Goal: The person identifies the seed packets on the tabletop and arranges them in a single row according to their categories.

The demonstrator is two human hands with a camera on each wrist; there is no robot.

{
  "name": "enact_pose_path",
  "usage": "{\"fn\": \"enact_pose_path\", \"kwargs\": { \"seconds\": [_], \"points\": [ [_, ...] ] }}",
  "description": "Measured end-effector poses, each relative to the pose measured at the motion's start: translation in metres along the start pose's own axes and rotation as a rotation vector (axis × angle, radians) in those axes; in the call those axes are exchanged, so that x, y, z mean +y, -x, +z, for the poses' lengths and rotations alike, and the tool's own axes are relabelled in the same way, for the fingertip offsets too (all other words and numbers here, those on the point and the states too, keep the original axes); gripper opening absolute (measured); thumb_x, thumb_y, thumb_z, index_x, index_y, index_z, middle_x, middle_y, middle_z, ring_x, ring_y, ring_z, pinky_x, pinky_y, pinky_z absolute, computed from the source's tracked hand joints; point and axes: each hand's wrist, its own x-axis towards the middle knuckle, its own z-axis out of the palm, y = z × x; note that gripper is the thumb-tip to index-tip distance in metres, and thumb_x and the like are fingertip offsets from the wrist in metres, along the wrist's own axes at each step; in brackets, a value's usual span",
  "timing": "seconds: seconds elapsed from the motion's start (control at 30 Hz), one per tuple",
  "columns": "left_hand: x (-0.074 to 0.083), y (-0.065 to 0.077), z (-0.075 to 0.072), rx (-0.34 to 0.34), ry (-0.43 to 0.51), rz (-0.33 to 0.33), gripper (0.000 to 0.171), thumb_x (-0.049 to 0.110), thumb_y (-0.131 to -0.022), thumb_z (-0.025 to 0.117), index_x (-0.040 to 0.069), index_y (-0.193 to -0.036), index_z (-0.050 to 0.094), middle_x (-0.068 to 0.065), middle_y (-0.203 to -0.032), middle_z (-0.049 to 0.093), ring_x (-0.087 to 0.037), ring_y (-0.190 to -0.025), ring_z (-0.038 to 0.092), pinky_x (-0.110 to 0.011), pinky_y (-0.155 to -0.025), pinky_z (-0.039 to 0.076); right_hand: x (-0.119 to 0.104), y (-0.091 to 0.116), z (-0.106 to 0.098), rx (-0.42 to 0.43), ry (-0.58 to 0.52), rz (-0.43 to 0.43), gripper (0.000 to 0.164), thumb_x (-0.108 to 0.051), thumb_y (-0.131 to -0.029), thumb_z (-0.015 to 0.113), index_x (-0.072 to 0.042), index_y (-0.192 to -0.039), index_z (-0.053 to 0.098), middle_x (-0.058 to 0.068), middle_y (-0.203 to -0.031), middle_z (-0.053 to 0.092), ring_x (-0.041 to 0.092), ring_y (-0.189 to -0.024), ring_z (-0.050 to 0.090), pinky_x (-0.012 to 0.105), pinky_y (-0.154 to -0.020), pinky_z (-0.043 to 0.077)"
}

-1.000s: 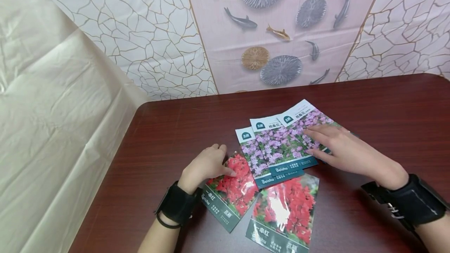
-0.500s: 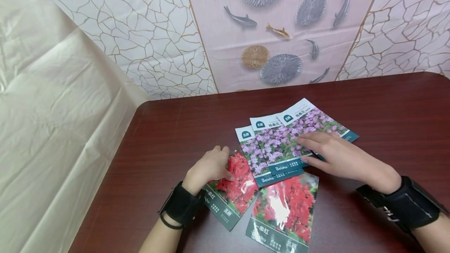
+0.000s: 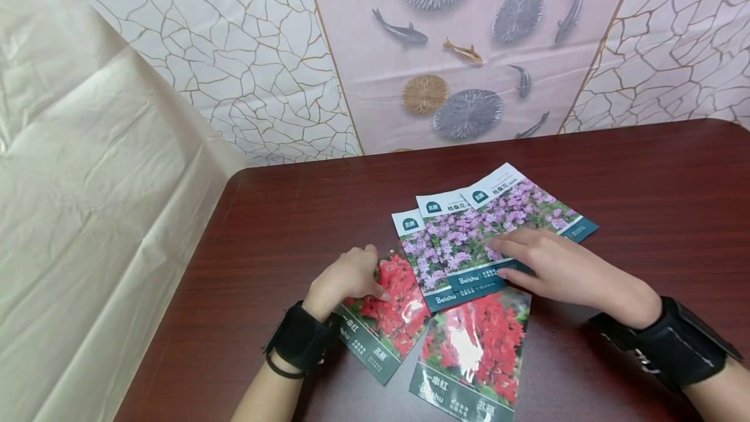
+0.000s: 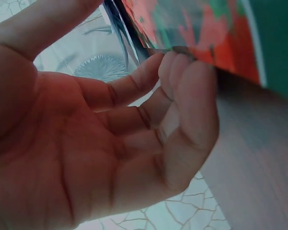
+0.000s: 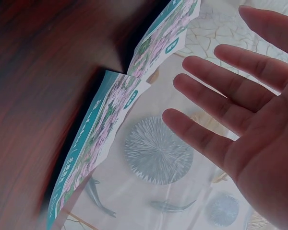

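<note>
In the head view my left hand (image 3: 346,282) is at the left red-flower seed packet (image 3: 404,308), thumb on its face and curled fingers at its left edge. In the left wrist view the fingertips meet the edge of that red packet (image 4: 201,33). My right hand (image 3: 556,262), fingers spread and nearly straight, is over the lower part of the purple-flower seed packets. These overlap in a fan: a left one (image 3: 418,256), a middle one (image 3: 459,246) and a right one (image 3: 521,197). The right wrist view shows the palm (image 5: 264,143) with nothing in it.
A second red-flower packet (image 3: 477,350) lies nearest me, its top edge close to the purple fan. The dark wooden table (image 3: 293,213) runs back to a patterned cloth (image 3: 381,83). Cream sheeting (image 3: 117,181) hangs along the left side.
My right hand has slid left and toward me over the purple packets, uncovering the right packet's lower corner. My left hand has barely shifted at the red packet.
</note>
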Motion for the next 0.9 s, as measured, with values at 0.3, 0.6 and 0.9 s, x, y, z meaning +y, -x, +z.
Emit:
{"fn": "enact_pose_path", "kwargs": {
  "seconds": [0.3, 0.6, 0.9],
  "points": [
    [-0.006, -0.001, -0.003, -0.018, 0.065, 0.014, 0.028, 0.020, -0.072, 0.079, 0.004, -0.077, 0.057, -0.003, -0.061, 0.042, -0.014, -0.052, 0.042, -0.024, -0.048, 0.034, -0.002, 0.000, 0.000, -0.002, 0.003, -0.012, 0.036, -0.018, -0.079, 0.071, -0.003, -0.111, 0.063, 0.008, -0.102, 0.063, 0.023, -0.092, 0.060, 0.042, -0.076, 0.049],
    [-0.022, -0.005, -0.005, -0.011, 0.102, 0.108, 0.039, 0.015, -0.074, 0.077, 0.010, -0.051, 0.045, 0.004, -0.049, 0.029, -0.009, -0.046, 0.030, -0.021, -0.044, 0.026, -0.002, 0.001, 0.000, -0.011, -0.001, -0.002, 0.035, -0.018, -0.079, 0.071, -0.003, -0.110, 0.063, 0.008, -0.103, 0.063, 0.024, -0.093, 0.060, 0.044, -0.077, 0.049],
    [-0.045, 0.001, -0.023, -0.057, 0.279, 0.110, 0.028, 0.012, -0.076, 0.074, 0.005, -0.063, 0.051, -0.003, -0.053, 0.053, -0.011, -0.045, 0.053, -0.023, -0.047, 0.047, -0.001, 0.001, -0.001, 0.016, -0.006, -0.015, 0.033, -0.016, -0.079, 0.071, -0.003, -0.109, 0.064, 0.007, -0.102, 0.064, 0.022, -0.092, 0.061, 0.040, -0.075, 0.050]
  ]
}}
